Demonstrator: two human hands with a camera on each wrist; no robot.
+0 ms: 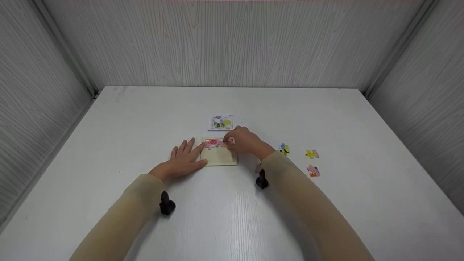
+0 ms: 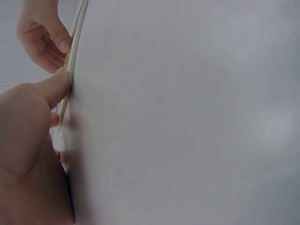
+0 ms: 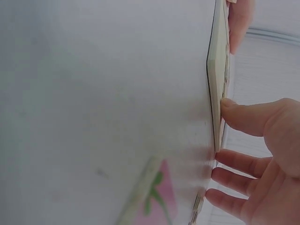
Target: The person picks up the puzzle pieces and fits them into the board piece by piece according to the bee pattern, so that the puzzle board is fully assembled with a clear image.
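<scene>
Sleeved forearms filled the lower frame. At centre, the left hand [image 1: 185,158] lay flat, fingers spread, thumb touching the wooden puzzle tray [image 1: 219,158]. Right hand [image 1: 244,140] covered the tray's upper right corner, fingertips pressing a pink piece [image 1: 214,143]; whether it pinched was hidden. Loose pieces [image 1: 311,154] sat right.

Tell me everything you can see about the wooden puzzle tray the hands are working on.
The puzzle tray is a small, thin, pale wooden board with a raised rim, lying flat on the white table, just nearer than a picture card. Its back row holds pink and red pieces; the rest of its recess is bare wood. The left hand rests flat beside it, thumb against its left edge. The right hand touches a piece at its back right corner. The wrist views show it edge-on, with its thin profile.
</scene>
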